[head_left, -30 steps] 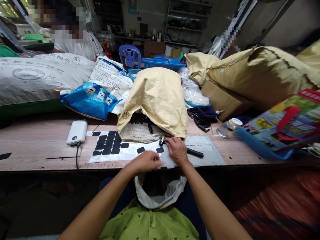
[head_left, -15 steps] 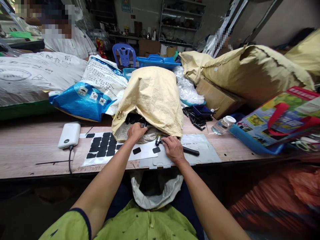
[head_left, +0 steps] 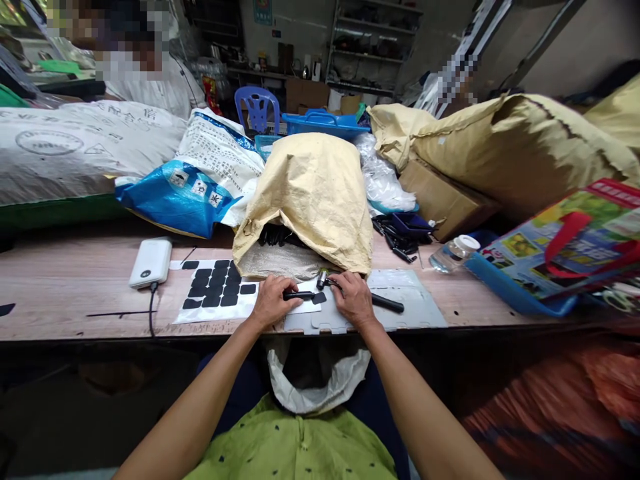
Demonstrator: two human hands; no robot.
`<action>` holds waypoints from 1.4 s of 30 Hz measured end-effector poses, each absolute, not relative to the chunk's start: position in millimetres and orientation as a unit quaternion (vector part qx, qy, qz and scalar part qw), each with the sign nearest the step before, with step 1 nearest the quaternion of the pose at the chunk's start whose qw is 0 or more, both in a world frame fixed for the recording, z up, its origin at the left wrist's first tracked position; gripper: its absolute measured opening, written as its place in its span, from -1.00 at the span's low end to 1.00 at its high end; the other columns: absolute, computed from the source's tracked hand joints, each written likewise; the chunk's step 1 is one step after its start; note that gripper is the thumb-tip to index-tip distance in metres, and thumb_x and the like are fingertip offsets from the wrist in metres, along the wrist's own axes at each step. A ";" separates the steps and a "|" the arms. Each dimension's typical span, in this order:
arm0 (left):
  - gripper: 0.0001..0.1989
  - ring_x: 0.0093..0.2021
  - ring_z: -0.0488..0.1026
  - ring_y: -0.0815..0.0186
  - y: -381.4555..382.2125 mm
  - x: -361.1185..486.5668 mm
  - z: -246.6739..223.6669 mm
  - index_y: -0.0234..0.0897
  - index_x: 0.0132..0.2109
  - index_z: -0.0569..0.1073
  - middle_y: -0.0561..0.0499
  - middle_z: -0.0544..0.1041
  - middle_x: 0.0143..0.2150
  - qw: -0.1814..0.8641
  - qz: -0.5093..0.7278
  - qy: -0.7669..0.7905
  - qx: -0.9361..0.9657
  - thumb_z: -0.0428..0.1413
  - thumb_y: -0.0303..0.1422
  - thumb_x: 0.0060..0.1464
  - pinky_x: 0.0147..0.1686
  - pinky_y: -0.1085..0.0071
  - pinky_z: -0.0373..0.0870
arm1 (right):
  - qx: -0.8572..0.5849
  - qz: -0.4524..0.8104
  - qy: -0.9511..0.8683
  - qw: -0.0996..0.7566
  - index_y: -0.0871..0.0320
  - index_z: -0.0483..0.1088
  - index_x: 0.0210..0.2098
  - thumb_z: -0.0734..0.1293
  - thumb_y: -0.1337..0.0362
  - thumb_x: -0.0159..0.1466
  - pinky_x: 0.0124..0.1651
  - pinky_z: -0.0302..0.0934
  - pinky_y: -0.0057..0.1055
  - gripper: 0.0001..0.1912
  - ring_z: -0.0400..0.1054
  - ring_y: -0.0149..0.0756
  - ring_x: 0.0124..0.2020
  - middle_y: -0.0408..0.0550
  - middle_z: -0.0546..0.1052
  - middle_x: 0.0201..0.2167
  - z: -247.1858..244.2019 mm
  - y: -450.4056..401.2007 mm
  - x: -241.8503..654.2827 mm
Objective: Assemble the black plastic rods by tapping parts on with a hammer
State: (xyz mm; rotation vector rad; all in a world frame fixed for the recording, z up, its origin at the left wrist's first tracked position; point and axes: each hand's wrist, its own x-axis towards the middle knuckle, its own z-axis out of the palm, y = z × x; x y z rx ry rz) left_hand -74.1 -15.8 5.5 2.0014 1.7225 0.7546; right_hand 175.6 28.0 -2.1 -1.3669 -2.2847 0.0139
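My left hand [head_left: 273,300] is closed round one end of a slim black rod-shaped piece [head_left: 300,295], held level over the white sticker sheet. My right hand [head_left: 353,297] is curled over the shaft of a hammer; its metal head [head_left: 323,279] shows left of my fingers and its black handle [head_left: 389,303] to the right. Behind both hands a tan woven sack [head_left: 310,180] lies with its mouth towards me, dark pieces [head_left: 275,235] visible inside. Black rounded stickers [head_left: 215,283] cover part of the sheet, and one single sticker [head_left: 319,298] lies by the rod's tip.
A white power bank [head_left: 151,262] with a cable stands left. To the right are loose black pieces [head_left: 397,240], a clear jar [head_left: 454,253] and a blue tray [head_left: 525,293] under a colourful bag. A grey board [head_left: 415,307] lies under the hammer. Someone in white [head_left: 150,87] sits across.
My left hand has come out of the sack's mouth towards me, with the black rod-shaped piece in it. My right hand stays on the hammer. The view has shifted slightly.
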 end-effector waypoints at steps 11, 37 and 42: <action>-0.80 -0.05 0.39 0.13 -11.0 -74.6 5.0 -0.11 -0.20 0.60 0.06 0.61 -0.20 0.218 0.258 0.620 0.708 0.32 -0.17 0.03 0.01 0.20 0.18 | -0.478 0.031 -0.842 0.246 0.05 0.49 0.03 0.19 0.28 0.44 -0.01 0.24 -0.29 -0.71 0.37 -0.18 -0.06 0.00 0.52 -0.16 12.2 26.5 173.4; -0.79 -0.07 0.39 0.15 -10.3 -74.5 0.8 -0.08 -0.20 0.63 0.07 0.60 -0.22 0.215 0.272 0.621 0.703 0.35 -0.17 -0.01 -0.03 0.23 0.16 | -0.442 0.070 -0.842 0.301 0.08 0.45 0.12 0.18 0.32 0.45 -0.06 0.32 -0.40 -0.67 0.44 -0.25 -0.11 -0.03 0.53 -0.18 32.4 -17.5 144.7; -0.79 -0.08 0.39 0.15 -10.3 -74.2 1.9 -0.09 -0.21 0.63 0.08 0.60 -0.23 0.219 0.273 0.620 0.702 0.35 -0.18 -0.02 -0.02 0.23 0.16 | -0.459 0.062 -0.838 0.289 0.06 0.46 0.12 0.19 0.30 0.46 -0.07 0.31 -0.41 -0.68 0.44 -0.27 -0.12 -0.05 0.53 -0.17 26.9 -7.2 151.4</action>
